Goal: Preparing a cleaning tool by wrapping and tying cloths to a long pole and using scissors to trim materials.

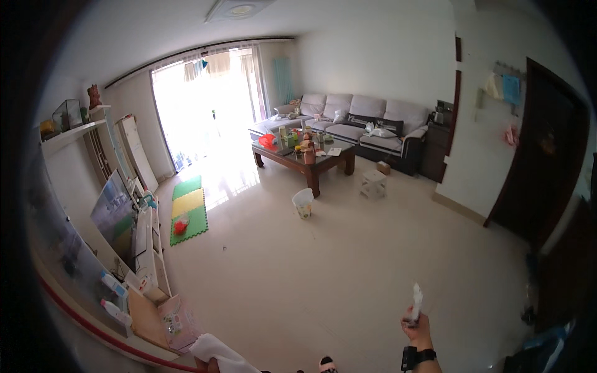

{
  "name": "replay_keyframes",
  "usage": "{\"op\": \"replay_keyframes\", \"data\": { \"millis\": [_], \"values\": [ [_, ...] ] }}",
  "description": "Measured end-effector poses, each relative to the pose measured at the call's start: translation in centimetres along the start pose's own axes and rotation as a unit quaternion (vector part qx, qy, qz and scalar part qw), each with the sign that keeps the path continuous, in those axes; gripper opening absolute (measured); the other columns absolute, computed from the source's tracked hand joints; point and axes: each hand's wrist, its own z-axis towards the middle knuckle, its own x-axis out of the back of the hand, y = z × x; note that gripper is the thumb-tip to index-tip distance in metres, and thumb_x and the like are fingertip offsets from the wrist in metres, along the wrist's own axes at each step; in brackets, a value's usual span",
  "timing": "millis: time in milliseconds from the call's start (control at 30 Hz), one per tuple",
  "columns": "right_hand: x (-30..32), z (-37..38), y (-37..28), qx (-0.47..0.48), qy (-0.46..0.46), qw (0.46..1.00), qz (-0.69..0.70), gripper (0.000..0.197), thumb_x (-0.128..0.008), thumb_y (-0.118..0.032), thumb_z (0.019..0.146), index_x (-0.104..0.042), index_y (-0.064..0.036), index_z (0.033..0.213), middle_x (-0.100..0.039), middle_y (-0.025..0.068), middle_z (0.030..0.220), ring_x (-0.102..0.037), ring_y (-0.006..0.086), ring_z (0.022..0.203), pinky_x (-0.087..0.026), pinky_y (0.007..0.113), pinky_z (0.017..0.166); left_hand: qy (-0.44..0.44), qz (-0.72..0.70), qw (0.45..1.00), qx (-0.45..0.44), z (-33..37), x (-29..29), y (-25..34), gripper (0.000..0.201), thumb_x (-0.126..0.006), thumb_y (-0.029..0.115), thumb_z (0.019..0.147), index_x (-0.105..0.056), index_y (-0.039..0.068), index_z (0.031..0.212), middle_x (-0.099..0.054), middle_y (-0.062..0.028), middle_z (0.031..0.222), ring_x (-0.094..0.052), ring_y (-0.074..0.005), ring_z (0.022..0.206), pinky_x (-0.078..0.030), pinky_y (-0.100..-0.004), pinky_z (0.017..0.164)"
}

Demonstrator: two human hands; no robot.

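Observation:
At the lower right, my right hand (418,329) is raised over the floor, with a black band and a small black box at its wrist. Its fingers are closed round a thin white thing (417,298) that sticks up from the grip, with a dark part low down in the hand. Its exact kind is too small to tell. At the bottom edge, left of the middle, a white cloth (219,353) hangs over my left hand (211,365). Only a bit of skin shows there, and the fingers are hidden.
A coffee table (323,163) full of small things stands before a grey sofa (360,127). Nearer are a waste bin (303,204) and a white stool (373,184). Foam mats (188,205) and a low television cabinet (155,255) lie left; a dark doorway (535,155) is right.

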Motion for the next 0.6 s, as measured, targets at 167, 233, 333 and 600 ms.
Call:
{"op": "replay_keyframes", "data": {
  "millis": [167,233,333,600],
  "values": [
    [-0.4,5.5,-3.2,0.079,0.16,0.978,0.11,0.026,-0.048,-0.038,0.081,-0.044,-0.016,0.067,-0.039,-0.0031,0.051,-0.038,0.0107,0.04,-0.029,0.022,0.036,-0.019,0.068,0.98,-0.185,9.2,-6.9,-3.3,0.037,-0.047,0.013,0.077,-0.044,0.001,0.111,-0.052,-0.0092,0.092,-0.051,-0.0176,0.081,-0.045,-0.0295,0.065],
    [-2.2,5.1,-4.7,0.105,0.184,0.969,0.125,0.034,-0.052,-0.045,0.078,-0.043,-0.0171,0.062,-0.037,-0.0046,0.05,-0.037,0.0095,0.039,-0.028,0.021,0.036,0.047,-0.075,0.995,0.042,12.9,-9.8,-3.7,0.04,-0.047,0.015,0.074,-0.043,0.006,0.113,-0.051,-0.0068,0.09,-0.053,-0.0177,0.076,-0.046,-0.03,0.061],
    [-0.3,9.4,-7.2,0.153,0.212,0.956,0.137,0.037,-0.054,-0.046,0.077,-0.04,-0.0173,0.058,-0.036,-0.0051,0.049,-0.036,0.0087,0.039,-0.027,0.02,0.037,0.066,-0.114,0.991,0.036,17.2,-14.1,-5.3,0.038,-0.047,0.016,0.075,-0.044,0.006,0.111,-0.051,-0.0069,0.09,-0.053,-0.018,0.076,-0.047,-0.0306,0.06],
    [-7.1,29.4,-7.6,0.199,0.221,0.954,-0.046,0.025,-0.055,-0.036,0.078,-0.041,-0.016,0.077,-0.033,-0.0033,0.064,-0.033,0.0112,0.053,-0.027,0.023,0.046,0.089,-0.056,0.994,-0.035,28.6,-22.2,-7.4,0.047,-0.044,0.024,0.078,-0.036,0.005,0.12,-0.049,-0.0118,0.101,-0.054,-0.023,0.085,-0.049,-0.0357,0.067]
  ]
}}
